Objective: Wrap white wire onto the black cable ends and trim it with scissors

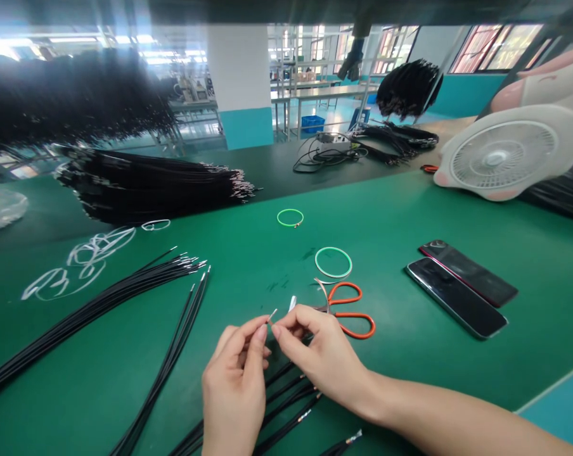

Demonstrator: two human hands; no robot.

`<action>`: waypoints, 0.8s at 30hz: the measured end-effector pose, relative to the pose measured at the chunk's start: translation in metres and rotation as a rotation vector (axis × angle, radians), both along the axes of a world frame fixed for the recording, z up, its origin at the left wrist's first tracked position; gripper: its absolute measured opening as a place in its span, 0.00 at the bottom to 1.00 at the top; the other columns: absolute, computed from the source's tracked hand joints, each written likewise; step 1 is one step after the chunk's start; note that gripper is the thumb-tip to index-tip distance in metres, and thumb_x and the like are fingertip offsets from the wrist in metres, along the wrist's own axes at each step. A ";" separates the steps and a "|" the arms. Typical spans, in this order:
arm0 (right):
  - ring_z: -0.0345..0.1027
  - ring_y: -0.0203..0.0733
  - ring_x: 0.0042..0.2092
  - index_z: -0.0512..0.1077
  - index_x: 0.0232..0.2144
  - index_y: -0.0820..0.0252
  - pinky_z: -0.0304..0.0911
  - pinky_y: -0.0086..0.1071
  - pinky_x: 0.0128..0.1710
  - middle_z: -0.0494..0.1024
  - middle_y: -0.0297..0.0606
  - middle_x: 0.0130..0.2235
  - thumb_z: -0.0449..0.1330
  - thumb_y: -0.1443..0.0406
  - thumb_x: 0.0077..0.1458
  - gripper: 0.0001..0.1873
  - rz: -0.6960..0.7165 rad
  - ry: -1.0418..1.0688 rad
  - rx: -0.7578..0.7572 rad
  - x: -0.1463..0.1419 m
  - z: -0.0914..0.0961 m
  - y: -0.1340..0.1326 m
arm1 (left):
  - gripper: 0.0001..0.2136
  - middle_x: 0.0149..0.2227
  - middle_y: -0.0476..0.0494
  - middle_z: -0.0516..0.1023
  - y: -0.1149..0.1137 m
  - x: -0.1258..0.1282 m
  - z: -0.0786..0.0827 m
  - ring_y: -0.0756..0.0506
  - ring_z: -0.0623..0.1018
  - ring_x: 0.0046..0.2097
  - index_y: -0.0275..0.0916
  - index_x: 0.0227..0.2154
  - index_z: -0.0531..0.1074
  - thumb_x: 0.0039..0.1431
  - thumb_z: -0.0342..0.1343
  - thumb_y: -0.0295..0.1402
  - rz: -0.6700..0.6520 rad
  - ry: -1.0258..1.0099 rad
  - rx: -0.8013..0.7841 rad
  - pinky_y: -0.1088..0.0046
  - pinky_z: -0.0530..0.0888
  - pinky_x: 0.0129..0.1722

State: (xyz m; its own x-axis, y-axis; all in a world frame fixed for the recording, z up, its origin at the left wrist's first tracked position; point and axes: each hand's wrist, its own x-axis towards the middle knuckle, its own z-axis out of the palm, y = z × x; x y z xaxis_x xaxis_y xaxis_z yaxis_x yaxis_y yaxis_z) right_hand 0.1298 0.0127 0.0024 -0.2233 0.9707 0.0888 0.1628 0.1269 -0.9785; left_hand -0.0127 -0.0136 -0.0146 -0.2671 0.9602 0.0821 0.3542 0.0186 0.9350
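Both grips are closed in small pinches. The left hand (pixel 234 386) holds a thin wire (pixel 270 316) with a bright tip between its thumb and first finger. The right hand (pixel 324 364) pinches a small shiny bit (pixel 292 303) right beside that tip, but it is too small to tell just what it is. Under the hands lie a few black cables (pixel 286 405) with bare ends, resting on the green tabletop (pixel 410 218). Just past the right hand sit scissors (pixel 348 311) with orange handles, and just beyond them lies a thin green ring (pixel 333 262). A smaller green ring (pixel 289 217) lies farther on. Off to the right, two phones (pixel 457 297) lie side by side. To the left is a long bunch of black cables (pixel 101 304), and past it are some loose white wire loops (pixel 80 263). Farther back, a big pile of black wires (pixel 148 183) lies on the left, and a white fan (pixel 505 152) stands on the right. Far off, big hanging bunches of wire (pixel 72 95) fill the left side, and a blue crate (pixel 312 123) sits under a metal table (pixel 324 93).
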 end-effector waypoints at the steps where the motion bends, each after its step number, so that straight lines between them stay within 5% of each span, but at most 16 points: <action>1: 0.62 0.34 0.27 0.72 0.27 0.62 0.58 0.27 0.28 0.72 0.32 0.26 0.58 0.65 0.58 0.08 0.002 -0.001 0.004 0.000 0.000 0.000 | 0.14 0.30 0.48 0.74 0.000 0.000 0.000 0.51 0.74 0.28 0.42 0.40 0.78 0.58 0.56 0.44 0.000 0.000 -0.006 0.79 0.74 0.28; 10: 0.62 0.34 0.28 0.71 0.27 0.62 0.58 0.27 0.28 0.72 0.32 0.25 0.56 0.66 0.59 0.09 0.013 -0.008 -0.015 -0.001 0.001 0.002 | 0.15 0.22 0.52 0.71 0.001 0.007 0.009 0.54 0.67 0.21 0.37 0.36 0.74 0.54 0.59 0.45 0.003 -0.319 -0.144 0.82 0.67 0.19; 24: 0.64 0.35 0.28 0.71 0.27 0.61 0.59 0.27 0.28 0.73 0.33 0.26 0.56 0.66 0.60 0.10 0.050 -0.077 0.036 0.001 -0.001 0.003 | 0.16 0.19 0.55 0.69 0.000 0.004 0.007 0.55 0.64 0.17 0.37 0.31 0.72 0.53 0.59 0.47 -0.046 -0.429 -0.266 0.80 0.62 0.16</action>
State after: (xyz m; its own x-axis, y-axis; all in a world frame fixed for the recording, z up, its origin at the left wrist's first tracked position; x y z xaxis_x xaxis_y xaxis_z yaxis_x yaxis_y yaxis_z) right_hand 0.1306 0.0155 0.0014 -0.2788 0.9547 0.1038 0.2303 0.1714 -0.9579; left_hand -0.0091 -0.0138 -0.0077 -0.1804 0.9445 -0.2745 -0.0548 0.2690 0.9616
